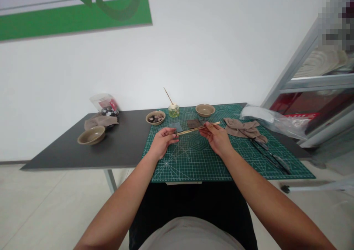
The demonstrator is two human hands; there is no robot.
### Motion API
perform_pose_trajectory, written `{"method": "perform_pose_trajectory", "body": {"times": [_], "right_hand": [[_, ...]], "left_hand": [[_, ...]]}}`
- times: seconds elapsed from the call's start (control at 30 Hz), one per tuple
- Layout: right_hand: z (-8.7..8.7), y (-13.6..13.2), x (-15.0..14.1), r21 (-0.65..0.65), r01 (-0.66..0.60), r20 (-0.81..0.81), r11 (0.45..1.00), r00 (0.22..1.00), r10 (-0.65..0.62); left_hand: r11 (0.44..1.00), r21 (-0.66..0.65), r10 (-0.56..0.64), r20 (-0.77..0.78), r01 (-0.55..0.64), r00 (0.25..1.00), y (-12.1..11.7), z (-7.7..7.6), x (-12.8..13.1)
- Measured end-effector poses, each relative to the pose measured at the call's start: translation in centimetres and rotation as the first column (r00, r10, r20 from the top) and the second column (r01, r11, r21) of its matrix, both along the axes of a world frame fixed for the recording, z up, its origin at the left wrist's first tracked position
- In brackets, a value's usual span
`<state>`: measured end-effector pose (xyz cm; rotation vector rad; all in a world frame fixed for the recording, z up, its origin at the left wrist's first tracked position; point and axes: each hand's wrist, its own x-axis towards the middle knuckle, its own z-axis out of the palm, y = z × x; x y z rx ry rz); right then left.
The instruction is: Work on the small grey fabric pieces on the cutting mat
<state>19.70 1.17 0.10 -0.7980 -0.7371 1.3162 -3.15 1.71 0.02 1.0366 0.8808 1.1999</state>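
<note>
My right hand (216, 136) is closed round a pair of wooden chopsticks (197, 128), which point left and lie nearly level over the green cutting mat (193, 161). My left hand (163, 139) is curled at the chopsticks' left tips, its fingertips pinching them beside a small grey square (176, 127). A dark brown square (193, 123) lies just behind the chopsticks.
On the mat stand a bowl of dark pieces (155, 117), a small glass jar with a stick (173, 110), an empty bowl (205, 110), a beige cloth (243, 129) and black tongs (269, 155). Another bowl (91, 135), cloth and plastic jar (106, 104) sit at left; a plastic bag (273, 120) at right.
</note>
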Motion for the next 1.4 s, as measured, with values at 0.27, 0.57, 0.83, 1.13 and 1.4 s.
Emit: {"method": "perform_pose_trajectory", "body": {"times": [0.27,0.57,0.83,1.13,1.4], "right_hand": [[-0.24,0.01,-0.06,-0.023,-0.012,0.022,1.000,1.000,0.012],[-0.52,0.10,-0.20,-0.043,-0.038,0.052,0.998,0.998,0.040],[-0.52,0.09,-0.42,-0.049,-0.032,0.050,0.998,0.998,0.035],[-0.57,0.18,-0.44,-0.062,0.000,0.082,0.998,0.997,0.005],[-0.61,0.19,-0.47,-0.070,0.013,0.096,0.997,0.995,-0.006]], "left_hand": [[0.997,0.002,-0.079,-0.047,0.079,0.996,-0.04,0.03,0.02],[0.988,0.073,-0.125,-0.142,0.137,0.982,0.01,-0.64,0.25],[0.979,0.067,-0.182,-0.142,0.193,0.973,-0.41,-0.22,0.62],[0.977,0.164,-0.093,-0.257,0.138,0.962,-0.22,-0.46,0.41],[0.972,0.192,-0.074,-0.295,0.135,0.953,-0.27,-0.48,0.37]]}}
